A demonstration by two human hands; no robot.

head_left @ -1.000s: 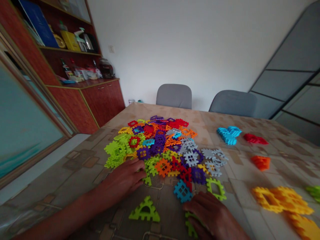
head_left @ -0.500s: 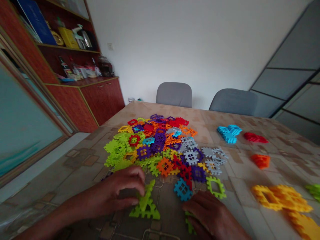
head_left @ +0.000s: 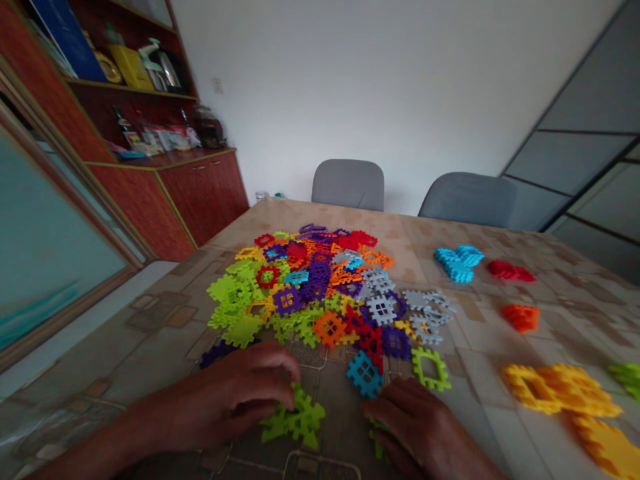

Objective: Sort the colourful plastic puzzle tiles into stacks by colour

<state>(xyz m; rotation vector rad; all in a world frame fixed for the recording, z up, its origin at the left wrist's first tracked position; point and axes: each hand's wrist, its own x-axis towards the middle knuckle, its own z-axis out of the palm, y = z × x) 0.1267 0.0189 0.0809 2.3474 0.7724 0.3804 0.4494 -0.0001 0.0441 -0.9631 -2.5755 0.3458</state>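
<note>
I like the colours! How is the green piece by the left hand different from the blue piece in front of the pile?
The green piece is lime and jagged, maybe two stacked; the blue piece is a single square with window holes. The left hand pinches the green piece; the blue piece lies untouched between both hands. Both are toothed plastic tiles on the table.

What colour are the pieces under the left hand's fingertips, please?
Lime green: the left hand presses on lime green pieces on the table, seen in the head view.

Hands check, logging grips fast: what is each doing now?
Left hand: closed on green pieces.
Right hand: resting on another green piece; grip cannot be told.
</note>
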